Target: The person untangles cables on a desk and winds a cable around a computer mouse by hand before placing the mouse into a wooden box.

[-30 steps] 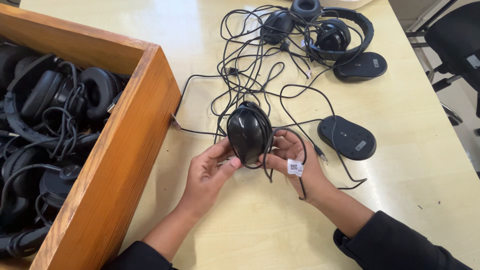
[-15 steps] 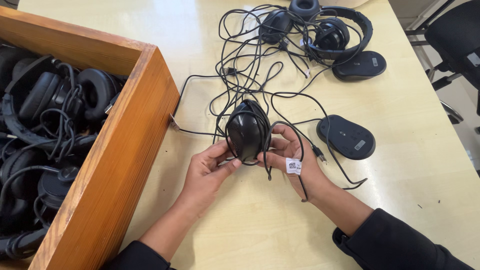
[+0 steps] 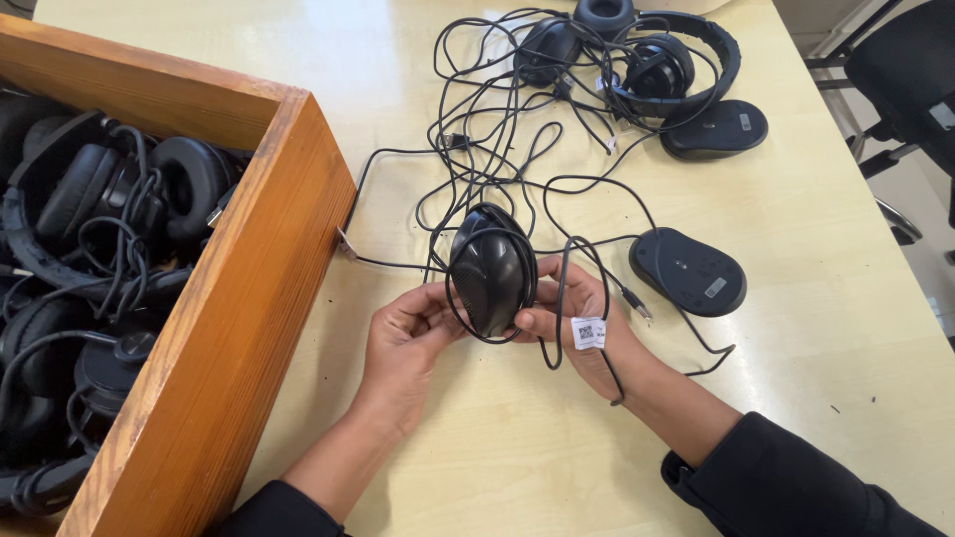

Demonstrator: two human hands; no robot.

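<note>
Your left hand (image 3: 410, 328) and right hand (image 3: 577, 323) both grip the black mouse (image 3: 487, 270) between them, its cable (image 3: 553, 298) looped around, above the table (image 3: 517, 467), right of the wooden box (image 3: 239, 298).

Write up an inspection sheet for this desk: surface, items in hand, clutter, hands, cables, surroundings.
Surface: pale wooden table, a few dark specks at right.
Items in hand: black computer mouse, held up between both hands, its cable looped around it.
Clutter: two more mice lying on the table; headsets at top; wooden crate at left, full of headsets.
Hands: left hand and right hand both grip the mouse.
Cables: black tangle mid-table; white tag on one.
Surroundings: black chair at right.
</note>
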